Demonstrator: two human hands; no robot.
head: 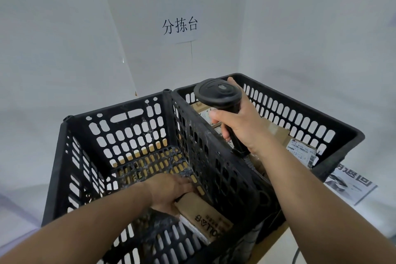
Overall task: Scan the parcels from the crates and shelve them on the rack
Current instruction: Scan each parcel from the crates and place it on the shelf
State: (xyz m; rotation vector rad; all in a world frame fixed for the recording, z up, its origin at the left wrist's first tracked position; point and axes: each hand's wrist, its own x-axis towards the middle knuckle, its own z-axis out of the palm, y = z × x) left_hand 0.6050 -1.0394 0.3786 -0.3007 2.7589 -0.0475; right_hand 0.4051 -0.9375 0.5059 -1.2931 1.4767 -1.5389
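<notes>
My left hand [171, 191] is down inside the left crate [70, 156], fingers curled round the end of a brown parcel [203, 214] lying against its right wall; the rest of that crate floor is bare. My right hand [240, 126] grips the black scanner [220, 96] above the right crate [342, 133], which holds several labelled parcels [300, 148]. Beyond hangs a wall sign [180, 28].

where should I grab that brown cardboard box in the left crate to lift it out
Grip the brown cardboard box by its long side edges, coming down through the open top. It lies flat near the right wall of the left crate, and your left hand already rests on its far end.
</notes>
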